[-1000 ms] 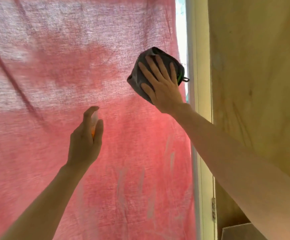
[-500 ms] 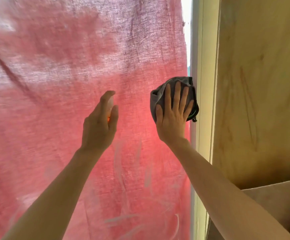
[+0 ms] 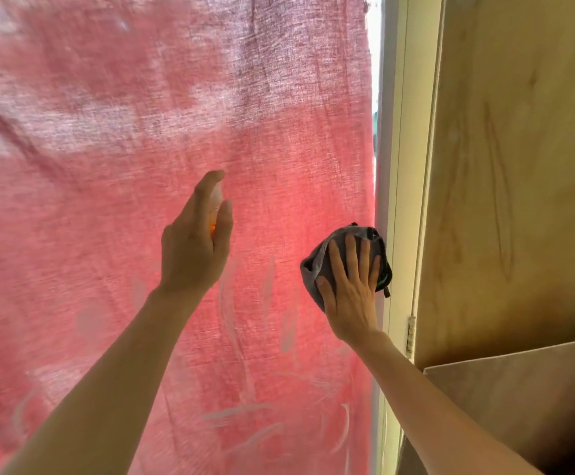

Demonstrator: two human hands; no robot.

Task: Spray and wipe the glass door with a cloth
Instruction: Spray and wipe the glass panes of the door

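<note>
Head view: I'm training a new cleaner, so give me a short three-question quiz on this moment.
1. True or false: the right hand presses the grey cloth flat on the glass door.
2. Which hand holds the spray bottle?
A. left
B. right
3. Fill in: the cloth sits beside the door's ___ edge.

Key: 1 true; 2 A, the left hand; 3 right.

The glass door (image 3: 279, 337) fills the frame's left and centre, a curtain (image 3: 142, 97) behind it. Right of it stands the door frame (image 3: 399, 166), then a wooden panel (image 3: 519, 166) at far right.
</note>
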